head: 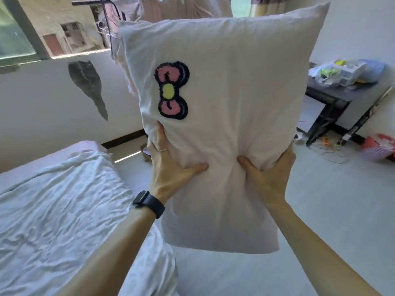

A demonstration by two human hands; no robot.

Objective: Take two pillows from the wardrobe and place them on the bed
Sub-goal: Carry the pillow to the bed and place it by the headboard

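As left hand [171, 167] and right hand [269, 178] fingers pinch its sides, the pillow [235, 82] stands long axis upright.

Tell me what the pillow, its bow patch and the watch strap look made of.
Pillow: matte woven cloth, likely cotton, over soft filling; it creases and dents where gripped. Bow patch: fuzzy tufted yarn, with frayed edges. Strap: dark, smooth, matte, probably silicone or rubber, though that is uncertain.

the white pillow [235, 103] with a pink bow patch [172, 90] is held upright in mid-air. the rumpled white bed [53, 199] lies lower left.
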